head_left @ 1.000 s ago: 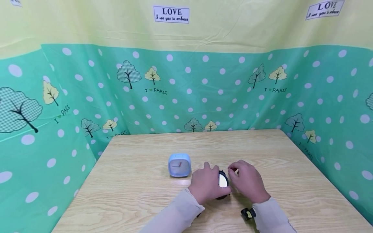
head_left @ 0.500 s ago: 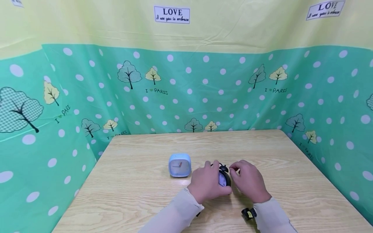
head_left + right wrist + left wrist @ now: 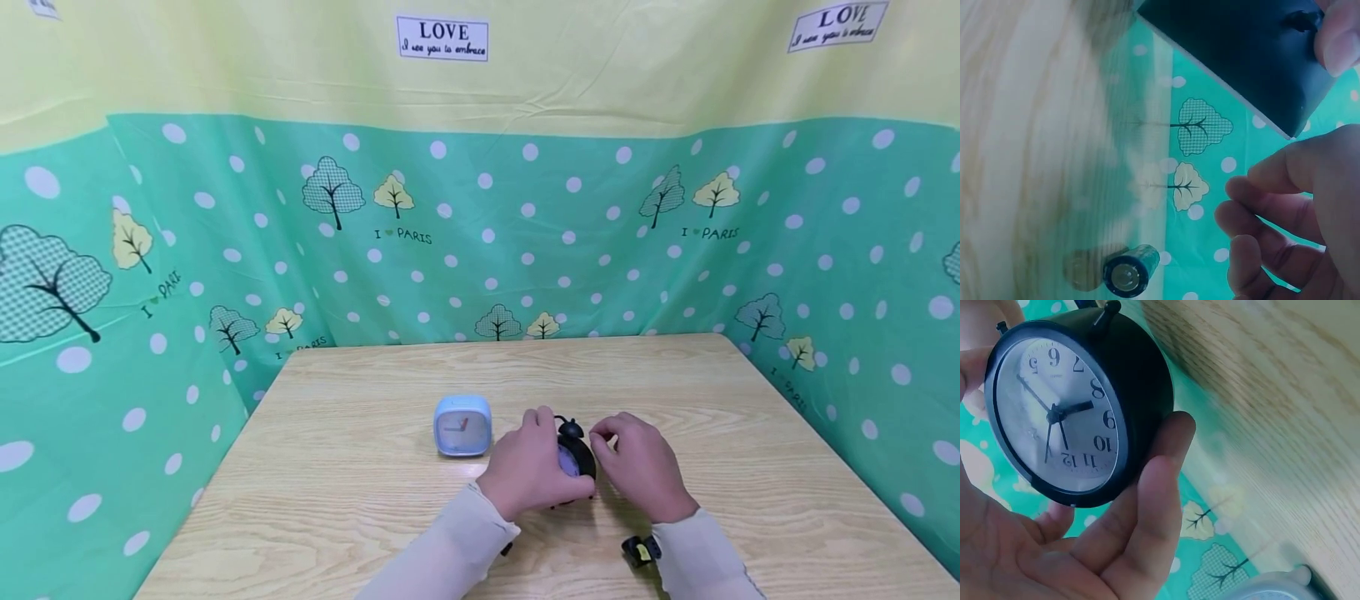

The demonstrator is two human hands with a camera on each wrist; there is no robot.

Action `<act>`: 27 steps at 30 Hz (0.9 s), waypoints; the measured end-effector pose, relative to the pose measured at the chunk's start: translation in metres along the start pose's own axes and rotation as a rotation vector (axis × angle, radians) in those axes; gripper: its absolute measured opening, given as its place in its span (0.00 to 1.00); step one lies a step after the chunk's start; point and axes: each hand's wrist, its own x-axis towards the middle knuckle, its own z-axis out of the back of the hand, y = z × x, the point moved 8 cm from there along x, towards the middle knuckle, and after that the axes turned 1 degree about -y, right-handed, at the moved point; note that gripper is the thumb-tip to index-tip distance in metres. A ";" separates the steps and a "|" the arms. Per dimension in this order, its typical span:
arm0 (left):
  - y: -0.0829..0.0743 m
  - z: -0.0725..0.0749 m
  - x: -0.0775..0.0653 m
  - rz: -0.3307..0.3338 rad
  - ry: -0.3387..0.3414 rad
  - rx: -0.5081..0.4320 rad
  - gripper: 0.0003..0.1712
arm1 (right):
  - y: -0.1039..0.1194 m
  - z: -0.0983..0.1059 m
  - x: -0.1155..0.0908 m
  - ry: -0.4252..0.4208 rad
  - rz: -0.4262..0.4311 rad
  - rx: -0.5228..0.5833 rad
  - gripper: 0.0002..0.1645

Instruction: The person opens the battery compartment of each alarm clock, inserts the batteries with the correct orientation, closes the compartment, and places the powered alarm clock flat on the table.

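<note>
My left hand grips a black twin-bell alarm clock, thumb on the near side and fingers around the far side. The left wrist view shows its white dial with black numerals upside down, and fingertips along the casing. Just right of the clock is my right hand, fingers loosely curled, with nothing visible between them. In the right wrist view, the clock's dark casing is at the top, apart from the right fingertips. A fingertip of the other hand presses the casing near a small black knob.
A pale blue square clock stands on the wooden table, left of my hands. A dark cylinder with a metallic end, like a battery, sits on the table in the right wrist view. A polka-dot curtain surrounds the table.
My left hand has turned the black clock: its dial faces further left, and a bell and more of its dark side have come into view. The right hand has barely moved.
</note>
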 end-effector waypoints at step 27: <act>0.012 0.004 -0.005 0.006 -0.054 -0.263 0.49 | 0.000 -0.002 0.000 0.010 0.003 0.015 0.08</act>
